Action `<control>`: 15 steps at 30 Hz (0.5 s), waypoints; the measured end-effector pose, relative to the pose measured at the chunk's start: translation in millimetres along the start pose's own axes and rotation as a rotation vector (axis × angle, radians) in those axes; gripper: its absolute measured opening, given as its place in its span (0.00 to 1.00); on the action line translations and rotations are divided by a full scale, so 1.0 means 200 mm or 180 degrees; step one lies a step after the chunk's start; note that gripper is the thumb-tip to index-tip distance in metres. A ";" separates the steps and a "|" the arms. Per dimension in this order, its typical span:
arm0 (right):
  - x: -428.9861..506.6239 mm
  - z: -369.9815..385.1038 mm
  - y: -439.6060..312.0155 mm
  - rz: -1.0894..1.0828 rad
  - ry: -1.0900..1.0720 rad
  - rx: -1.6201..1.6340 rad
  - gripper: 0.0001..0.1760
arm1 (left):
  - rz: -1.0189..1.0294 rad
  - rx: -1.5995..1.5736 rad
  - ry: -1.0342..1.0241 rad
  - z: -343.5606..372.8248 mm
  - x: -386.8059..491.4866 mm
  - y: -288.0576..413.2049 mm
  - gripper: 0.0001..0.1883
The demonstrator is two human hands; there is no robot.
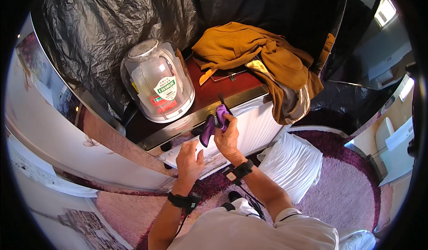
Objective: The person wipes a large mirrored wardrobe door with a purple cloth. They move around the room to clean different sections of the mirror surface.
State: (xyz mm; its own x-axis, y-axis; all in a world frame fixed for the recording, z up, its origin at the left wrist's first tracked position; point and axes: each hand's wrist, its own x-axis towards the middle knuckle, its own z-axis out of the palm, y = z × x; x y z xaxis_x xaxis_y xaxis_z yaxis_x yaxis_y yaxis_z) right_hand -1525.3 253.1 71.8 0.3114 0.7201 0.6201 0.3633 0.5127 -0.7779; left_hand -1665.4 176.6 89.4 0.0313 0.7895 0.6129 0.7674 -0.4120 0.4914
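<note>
My right hand (228, 139) pinches a small purple cloth item (220, 116) with black edging between thumb and fingers. The item is folded or bent, and one flap of it hangs to the left. Just below that flap is my left hand (189, 164), its fingers apart and nothing in them. Both hands are in front of a cabinet with a dark red top (205, 94) and a metallic front edge (187, 116). Its pale front panel (257, 123) lies behind and below the cloth item.
A clear plastic domed container (157, 79) with a printed label stands on the cabinet top's left. A brown garment (254, 49) is heaped at the right, draping over the front edge. White folded bedding (291, 163) lies on the purple rug (341, 190). Black plastic sheeting (133, 16) hangs behind.
</note>
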 end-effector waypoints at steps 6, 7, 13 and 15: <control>0.01 -0.07 0.15 0.0161 0.0076 0.0000 0.28 | -0.0158 0.0184 -0.0113 -0.08 -0.06 -0.03 0.20; 0.03 -0.10 0.21 0.0074 0.0145 -0.0099 0.29 | -0.0168 0.0170 -0.0128 -0.07 -0.06 -0.04 0.20; 0.19 -0.35 0.62 0.0464 0.0771 -0.0604 0.21 | -0.0361 -0.0087 -0.0160 0.05 -0.06 -0.01 0.18; 0.26 -0.43 0.71 0.0813 0.0679 -0.1027 0.17 | -0.0526 -0.0153 -0.0193 0.07 -0.07 0.01 0.18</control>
State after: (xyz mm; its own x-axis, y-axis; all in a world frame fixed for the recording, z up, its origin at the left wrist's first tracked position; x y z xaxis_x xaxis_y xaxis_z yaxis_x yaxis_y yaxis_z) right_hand -1382.5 323.5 1.6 0.5878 0.6748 0.4462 0.4958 0.1354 -0.8578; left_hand -1655.7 171.3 71.9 -0.0530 0.8736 0.4838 0.7337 -0.2946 0.6123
